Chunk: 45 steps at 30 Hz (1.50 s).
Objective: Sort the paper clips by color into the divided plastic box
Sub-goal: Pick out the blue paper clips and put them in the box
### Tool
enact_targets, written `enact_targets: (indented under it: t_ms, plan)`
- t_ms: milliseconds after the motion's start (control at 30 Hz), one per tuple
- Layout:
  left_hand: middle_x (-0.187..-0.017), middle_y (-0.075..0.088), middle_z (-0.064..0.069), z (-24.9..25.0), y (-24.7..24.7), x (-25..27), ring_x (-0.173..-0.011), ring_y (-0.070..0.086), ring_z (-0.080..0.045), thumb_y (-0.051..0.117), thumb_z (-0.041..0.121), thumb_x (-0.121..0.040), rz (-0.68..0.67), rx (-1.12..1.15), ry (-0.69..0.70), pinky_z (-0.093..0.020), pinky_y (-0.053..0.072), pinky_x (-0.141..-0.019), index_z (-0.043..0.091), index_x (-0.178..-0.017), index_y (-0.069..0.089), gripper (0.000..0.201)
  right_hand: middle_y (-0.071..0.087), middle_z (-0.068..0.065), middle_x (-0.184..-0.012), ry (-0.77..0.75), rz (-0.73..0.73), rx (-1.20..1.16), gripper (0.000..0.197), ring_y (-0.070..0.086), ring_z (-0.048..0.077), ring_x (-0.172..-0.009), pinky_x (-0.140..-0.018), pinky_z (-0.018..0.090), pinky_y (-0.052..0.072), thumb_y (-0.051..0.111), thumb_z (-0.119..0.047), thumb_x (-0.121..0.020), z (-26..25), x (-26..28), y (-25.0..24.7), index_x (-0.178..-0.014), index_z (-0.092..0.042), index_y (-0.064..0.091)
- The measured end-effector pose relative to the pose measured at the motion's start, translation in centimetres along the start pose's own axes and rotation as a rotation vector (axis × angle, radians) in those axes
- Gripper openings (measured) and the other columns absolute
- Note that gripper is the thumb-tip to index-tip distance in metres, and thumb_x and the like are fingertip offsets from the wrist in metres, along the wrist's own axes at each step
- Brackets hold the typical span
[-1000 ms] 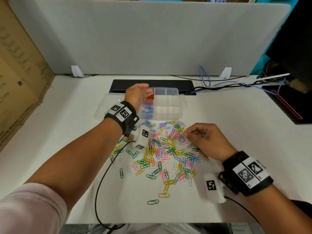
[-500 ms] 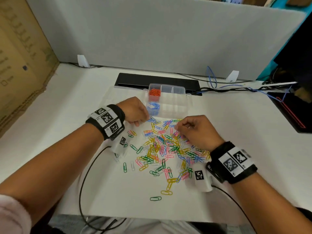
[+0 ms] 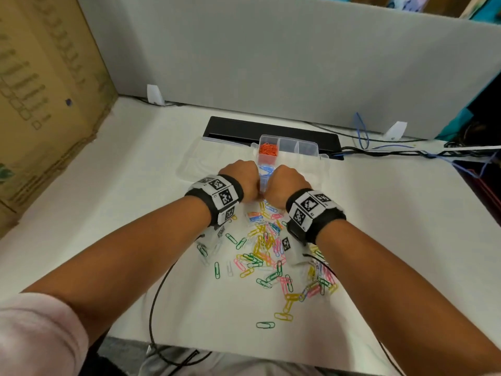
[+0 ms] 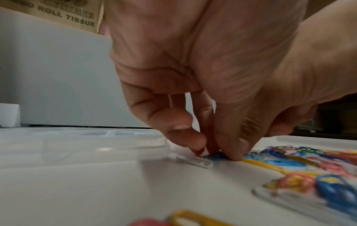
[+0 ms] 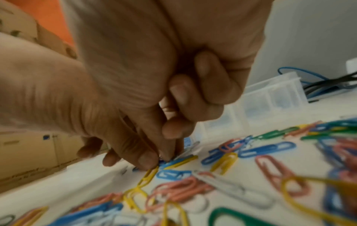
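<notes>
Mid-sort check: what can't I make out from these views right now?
- Head view: both hands' fingertips, hidden behind left hand and right hand.
- Left wrist view: blue clip under the fingers; grip unclear, blurred.
- Right wrist view: which clip the fingertips touch; blurred.
- Divided box: near compartments hidden by hands.

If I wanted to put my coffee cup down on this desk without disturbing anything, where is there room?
Bare desk lies left of the paper clip pile, toward the cardboard box, and right of the divided plastic box, short of the cables. The middle is crowded: both hands, left hand and right hand, work at the pile's far edge.
</notes>
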<state>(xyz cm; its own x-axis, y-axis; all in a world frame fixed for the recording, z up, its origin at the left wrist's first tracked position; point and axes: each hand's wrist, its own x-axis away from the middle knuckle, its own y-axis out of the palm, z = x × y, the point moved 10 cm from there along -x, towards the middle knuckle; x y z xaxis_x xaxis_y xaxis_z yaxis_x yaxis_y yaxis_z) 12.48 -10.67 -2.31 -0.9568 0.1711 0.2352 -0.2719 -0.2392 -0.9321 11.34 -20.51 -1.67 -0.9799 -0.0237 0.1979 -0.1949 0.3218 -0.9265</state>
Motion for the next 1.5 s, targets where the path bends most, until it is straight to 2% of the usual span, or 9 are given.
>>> enact_targets:
  t_ms: [167,333,533,733,833,1000,1200,1300,1500]
  plan:
    - [-0.09,0.071,-0.006,-0.5,0.7,0.5,-0.084,0.066,-0.023,0.074,0.031,-0.083,-0.061,0.062,0.054,-0.038,0.057,-0.081,0.011,-0.091,0.072,0.022,0.069,0.008,-0.084,-0.024,-0.045,-0.202,0.013,0.068,0.025,-0.083,-0.076,0.036,0.058,0.071,-0.018,-0.081,1.9,-0.1,0.2,-0.084,-0.005,0.069]
    - [-0.08,0.065,0.007,-0.4,-0.2,1.6,-0.085,0.063,-0.016,0.069,0.014,-0.084,-0.034,0.117,0.144,-0.024,0.047,-0.069,0.019,-0.079,0.069,0.007,0.07,0.008,-0.081,-0.087,-0.01,-0.336,0.007,0.067,0.023,-0.08,-0.075,0.035,0.056,0.073,-0.011,-0.081,2.7,1.3,-1.1,-0.079,-0.005,0.07]
    - [-0.084,0.071,-0.006,-2.3,-0.3,2.1,-0.077,0.064,-0.014,0.063,0.004,-0.089,-0.098,0.56,0.076,-0.026,0.056,-0.077,0.013,-0.094,0.075,0.016,0.07,0.001,-0.091,-0.16,-0.095,-0.203,0.012,0.065,0.017,-0.087,-0.077,0.027,0.054,0.067,-0.004,-0.082,1.5,2.0,0.3,-0.087,-0.01,0.076]
    - [-0.074,0.056,-0.007,-2.8,1.7,3.1,-0.064,0.055,-0.016,0.05,0.006,-0.098,-0.281,1.103,-0.161,-0.025,0.051,-0.058,0.007,-0.095,0.064,0.014,0.073,0.007,-0.088,-0.148,-0.134,-0.065,0.005,0.068,0.021,-0.087,-0.077,0.035,0.06,0.075,-0.012,-0.081,1.4,1.5,1.7,-0.084,-0.007,0.076]
    - [-0.078,0.057,-0.005,-2.5,1.8,2.2,-0.065,0.049,-0.015,0.06,0.019,-0.095,-0.214,0.795,-0.129,-0.023,0.043,-0.056,0.007,-0.099,0.067,0.015,0.072,0.008,-0.087,-0.134,-0.152,-0.047,0.005,0.069,0.022,-0.086,-0.078,0.038,0.06,0.07,-0.01,-0.082,1.4,1.3,2.1,-0.084,-0.007,0.073]
    - [-0.103,0.07,-0.004,-0.9,0.9,0.3,-0.096,0.065,-0.02,0.077,0.032,-0.082,-0.063,0.182,-0.005,-0.032,0.054,-0.086,0.011,-0.099,0.074,0.028,0.071,0.008,-0.084,-0.16,-0.124,-0.051,0.007,0.068,0.023,-0.083,-0.075,0.035,0.06,0.066,-0.006,-0.079,0.7,1.0,1.7,-0.079,-0.008,0.072]
    - [-0.09,0.066,-0.006,-0.4,1.5,0.5,-0.081,0.061,-0.019,0.069,0.026,-0.087,-0.149,0.078,-0.012,-0.027,0.047,-0.066,0.012,-0.088,0.065,0.015,0.072,0.009,-0.087,-0.212,-0.166,-0.012,0.008,0.068,0.023,-0.086,-0.079,0.036,0.059,0.069,-0.01,-0.081,-0.6,0.7,2.4,-0.085,-0.007,0.076]
    - [-0.088,0.064,-0.008,-1.1,1.4,0.9,-0.079,0.058,-0.02,0.062,0.02,-0.088,-0.186,0.253,-0.029,-0.029,0.048,-0.069,0.006,-0.092,0.068,0.016,0.072,0.014,-0.088,-0.221,-0.204,0.036,0.012,0.068,0.027,-0.085,-0.077,0.038,0.06,0.067,-0.012,-0.081,-0.9,0.8,2.8,-0.086,-0.002,0.073]
    - [-0.076,0.06,-0.012,-3.2,0.8,2.4,-0.06,0.054,-0.017,0.045,-0.003,-0.09,-0.166,1.08,-0.213,-0.023,0.043,-0.054,0.002,-0.09,0.061,0.017,0.069,0.007,-0.077,-0.206,-0.121,-0.112,0.007,0.065,0.02,-0.071,-0.065,0.031,0.055,0.073,-0.011,-0.076,-0.9,1.6,0.3,-0.076,-0.005,0.069]
